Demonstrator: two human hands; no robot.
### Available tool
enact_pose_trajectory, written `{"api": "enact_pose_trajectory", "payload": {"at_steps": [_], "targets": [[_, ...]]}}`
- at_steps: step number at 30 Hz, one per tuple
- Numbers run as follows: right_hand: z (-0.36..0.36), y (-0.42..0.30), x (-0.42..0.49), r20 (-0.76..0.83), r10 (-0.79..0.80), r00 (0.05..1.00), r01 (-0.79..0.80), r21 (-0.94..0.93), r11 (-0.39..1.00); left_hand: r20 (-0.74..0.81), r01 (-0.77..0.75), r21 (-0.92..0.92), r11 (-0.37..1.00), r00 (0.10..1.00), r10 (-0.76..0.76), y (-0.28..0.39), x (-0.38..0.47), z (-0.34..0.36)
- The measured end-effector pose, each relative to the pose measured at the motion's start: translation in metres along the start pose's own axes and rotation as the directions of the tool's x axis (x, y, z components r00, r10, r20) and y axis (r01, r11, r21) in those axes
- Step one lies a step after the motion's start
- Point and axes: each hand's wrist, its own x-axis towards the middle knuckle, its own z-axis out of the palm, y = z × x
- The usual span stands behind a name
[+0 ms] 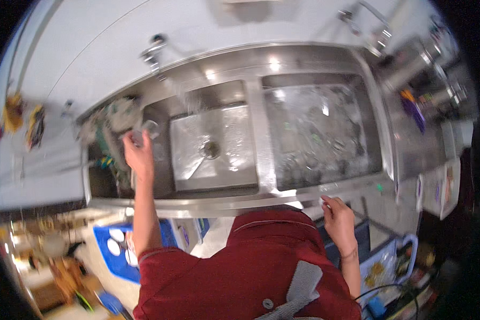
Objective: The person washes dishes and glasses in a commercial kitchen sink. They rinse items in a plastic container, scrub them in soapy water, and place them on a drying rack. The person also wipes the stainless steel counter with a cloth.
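Note:
My left hand (139,154) is over the left side of the left sink basin (214,176). Its thumb and fingers hold a small clear container (150,129), blurred by motion. Close beside that hand, a heap of wet pale and green items (114,120) lies at the sink's left end; I cannot tell what they are. Water runs from a chrome faucet (154,60) into the left basin, where a round drain (211,150) shows. My right hand (339,220) hangs by the front rim, fingers curled, perhaps around something small and pale.
The right basin (270,128) holds water with clear objects under it. Metal pots (444,86) and a purple-and-orange item (414,110) stand on the right counter. Below are a blue crate (108,256) with white round things and a pale blue basket (410,248). A second faucet (378,40) stands behind.

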Motion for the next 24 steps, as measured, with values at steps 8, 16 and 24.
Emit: {"api": "enact_pose_trajectory", "payload": {"at_steps": [8,16,24], "targets": [[-0.009,0.03,-0.054,-0.001,0.128,0.992,-0.128,-0.056,0.99,0.506,-0.214,-0.556,0.803,0.679,0.531,0.224,-0.166,0.084],[0.0,0.078,-0.144,-0.247,0.383,0.89,-0.388,0.028,0.921,0.596,-0.671,-0.395,0.627,0.333,0.731,0.296,-0.219,0.206],[-0.003,0.102,-0.254,-0.446,0.677,0.586,-0.643,0.252,0.723,0.436,-0.804,-0.322,0.5,0.343,0.832,0.339,-0.243,0.241]]}}
